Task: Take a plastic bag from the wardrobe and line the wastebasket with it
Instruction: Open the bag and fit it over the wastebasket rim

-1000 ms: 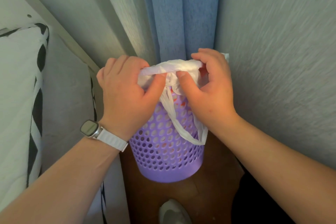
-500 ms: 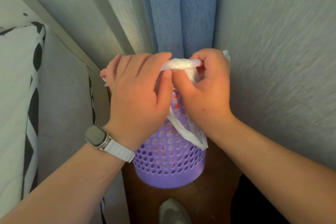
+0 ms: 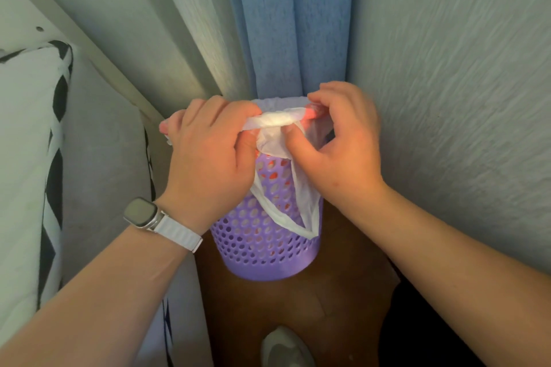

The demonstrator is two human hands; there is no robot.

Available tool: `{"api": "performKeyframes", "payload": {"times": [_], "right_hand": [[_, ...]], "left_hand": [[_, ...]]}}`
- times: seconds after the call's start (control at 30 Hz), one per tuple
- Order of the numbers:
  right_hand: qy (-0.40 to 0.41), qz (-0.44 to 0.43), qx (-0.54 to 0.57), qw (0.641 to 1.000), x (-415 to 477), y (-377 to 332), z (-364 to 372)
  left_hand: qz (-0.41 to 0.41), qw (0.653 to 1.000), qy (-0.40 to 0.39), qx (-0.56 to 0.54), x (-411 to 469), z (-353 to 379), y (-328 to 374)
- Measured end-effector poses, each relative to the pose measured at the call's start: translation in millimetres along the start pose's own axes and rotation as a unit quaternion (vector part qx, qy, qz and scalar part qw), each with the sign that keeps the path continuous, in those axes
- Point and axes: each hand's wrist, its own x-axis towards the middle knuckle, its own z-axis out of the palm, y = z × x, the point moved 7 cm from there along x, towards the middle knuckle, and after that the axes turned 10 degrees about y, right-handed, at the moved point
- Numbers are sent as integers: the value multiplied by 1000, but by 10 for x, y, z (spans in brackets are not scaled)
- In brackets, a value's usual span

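Both hands are closed on the white plastic bag (image 3: 277, 121) at the top of the purple wastebasket (image 3: 268, 270). The left hand (image 3: 208, 158) lies over the near-left part of the rim, its fingers curled down around a rolled strip of the bag's edge. The right hand (image 3: 343, 152) is just beside it on the right, with the thumb and curled fingers pinching the film where it bunches below that rolled strip. The strip is stretched between the two hands along the near side of the rim.

Beyond the hands, thin bag film covers the far rim. Under the hands, a loop handle of the bag hangs down outside the perforated wall of the wastebasket. The bag's pale surface shows through some of the holes, along with reddish patches.

The wastebasket stands upright on a brown floor (image 3: 313, 313), below the wrists. A smartwatch (image 3: 141, 213) on a white band sits on the left wrist. A blue curtain (image 3: 292, 24) hangs beyond the hands, and a textured pale wall (image 3: 447, 68) runs past the right hand. To the left of the left arm lies white bedding (image 3: 24, 158) with a black lattice pattern. The toe of a pale shoe (image 3: 283, 348) shows between the forearms.
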Motion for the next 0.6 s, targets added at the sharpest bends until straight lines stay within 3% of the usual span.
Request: {"api": "performKeyframes", "payload": {"times": [0.27, 0.6], "right_hand": [[-3, 6, 18, 1000, 21, 75, 1], [-2, 64, 3, 998, -19, 43, -3]], "left_hand": [[5, 999, 16, -36, -6, -28, 5], [3, 999, -38, -27, -31, 102, 19]]}}
